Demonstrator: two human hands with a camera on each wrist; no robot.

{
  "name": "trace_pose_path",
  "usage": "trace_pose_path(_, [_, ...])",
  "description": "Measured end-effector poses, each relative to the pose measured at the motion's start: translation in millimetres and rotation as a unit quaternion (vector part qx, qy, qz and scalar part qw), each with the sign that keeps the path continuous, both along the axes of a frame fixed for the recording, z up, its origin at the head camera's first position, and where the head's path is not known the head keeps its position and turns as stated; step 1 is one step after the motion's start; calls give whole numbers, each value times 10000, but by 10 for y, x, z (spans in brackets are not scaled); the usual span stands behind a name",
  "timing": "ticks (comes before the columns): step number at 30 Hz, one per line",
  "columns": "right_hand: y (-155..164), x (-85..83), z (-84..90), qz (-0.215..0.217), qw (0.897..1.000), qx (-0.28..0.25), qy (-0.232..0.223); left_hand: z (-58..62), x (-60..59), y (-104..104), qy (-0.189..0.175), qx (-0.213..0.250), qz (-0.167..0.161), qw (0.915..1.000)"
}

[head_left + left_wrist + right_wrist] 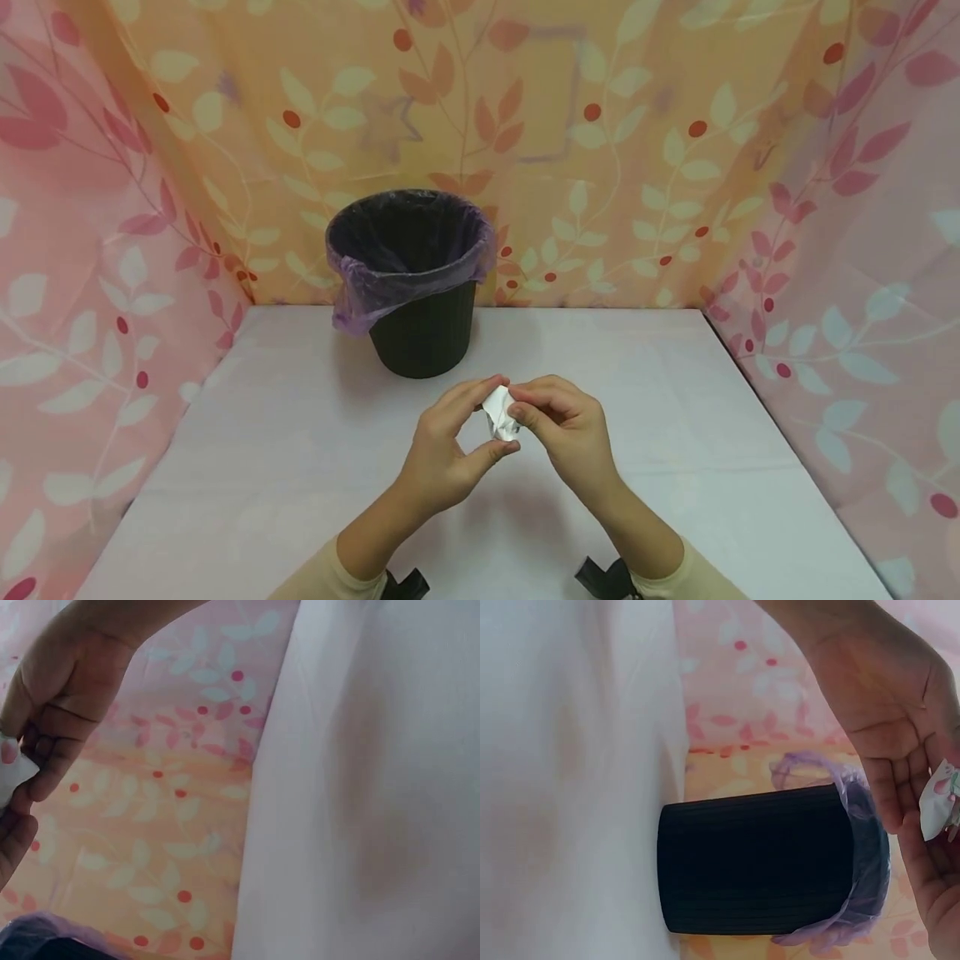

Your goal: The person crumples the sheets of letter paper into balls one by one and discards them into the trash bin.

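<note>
A small crumpled piece of white paper [498, 412] is held in the air over the table between both hands. My left hand [450, 446] holds it from the left, fingers along its top and thumb beneath. From the right, my right hand [566, 425] pinches its edge between thumb and curled forefinger. Pinkish and green print shows on the paper [936, 802] in the right wrist view, where the left palm [889, 712] faces the camera. In the left wrist view the paper [11, 772] is cut off at the frame's edge, near the right hand [67, 690].
A black bin [423, 333] lined with a purple plastic bag [360, 287] stands on the white-covered table [247, 467], beyond the hands and to the left. Floral curtains [637, 167] enclose the back and both sides. Black wrist mounts [607, 577] sit at the sleeves.
</note>
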State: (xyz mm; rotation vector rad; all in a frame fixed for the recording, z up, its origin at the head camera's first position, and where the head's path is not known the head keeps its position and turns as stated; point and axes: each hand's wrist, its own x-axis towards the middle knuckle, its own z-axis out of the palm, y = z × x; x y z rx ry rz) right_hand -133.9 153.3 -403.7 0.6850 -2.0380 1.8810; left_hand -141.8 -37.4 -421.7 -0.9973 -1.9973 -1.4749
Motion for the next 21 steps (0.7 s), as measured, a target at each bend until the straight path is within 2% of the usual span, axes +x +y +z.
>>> trace_pose_path(5, [-23, 5, -2, 41, 9980, 354, 522, 9, 2, 11, 530, 220, 287, 9979])
trace_pose_path(8, [-12, -17, -1, 155, 9898, 979, 1027, 12, -27, -12, 529, 471, 309, 9970])
trace_pose_path(12, [16, -57, 15, 96, 9639, 1860, 1901, 21, -47, -48, -111, 1003, -81, 9949])
trace_pose_path(15, [3, -82, 4, -187, 9442, 2070, 2555, 29, -24, -55, -757, 1326, -404, 9875])
trace_pose_path(18, [-32, -119, -18, -454, 9246, 1987, 3220, 33, 13, -43, -1457, 1525, -602, 9757])
trace_pose_path(21, [-62, -157, -34, -514, 9051, 1801, 3817, 28, 45, -16, -2103, 1760, -834, 9580])
